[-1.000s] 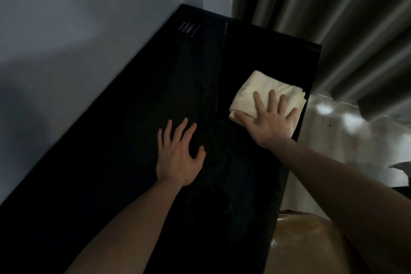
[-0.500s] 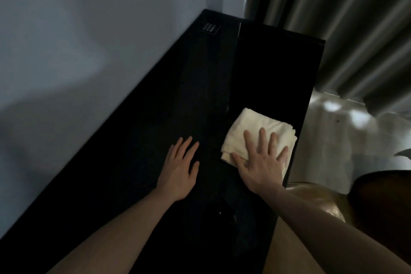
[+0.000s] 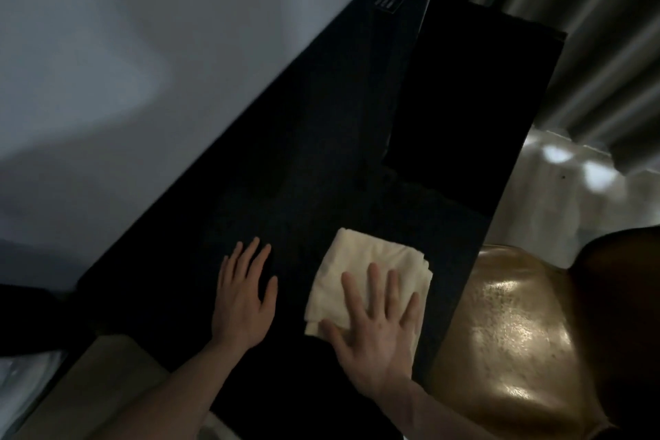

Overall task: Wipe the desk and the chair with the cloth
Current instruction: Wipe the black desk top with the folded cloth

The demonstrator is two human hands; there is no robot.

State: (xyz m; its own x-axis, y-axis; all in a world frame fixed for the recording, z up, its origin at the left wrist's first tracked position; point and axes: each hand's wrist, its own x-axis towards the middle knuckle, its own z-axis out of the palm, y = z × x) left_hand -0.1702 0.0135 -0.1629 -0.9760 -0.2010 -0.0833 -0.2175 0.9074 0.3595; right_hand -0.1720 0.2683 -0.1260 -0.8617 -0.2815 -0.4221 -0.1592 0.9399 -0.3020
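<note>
My right hand (image 3: 378, 336), fingers spread flat, presses the folded cloth (image 3: 360, 268) on the desk (image 3: 285, 171) near its front edge, left hand (image 3: 243, 300) flat beside; soft, light, probably bunches unless palmed centrally.

Small printed label (image 3: 494, 3) on the desk (image 3: 285, 168) — rows too blurred to read.

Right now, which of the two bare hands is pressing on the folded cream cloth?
The right hand, fingers spread flat on the folded cream cloth; the left hand lies flat on the bare black desk beside it.
</note>
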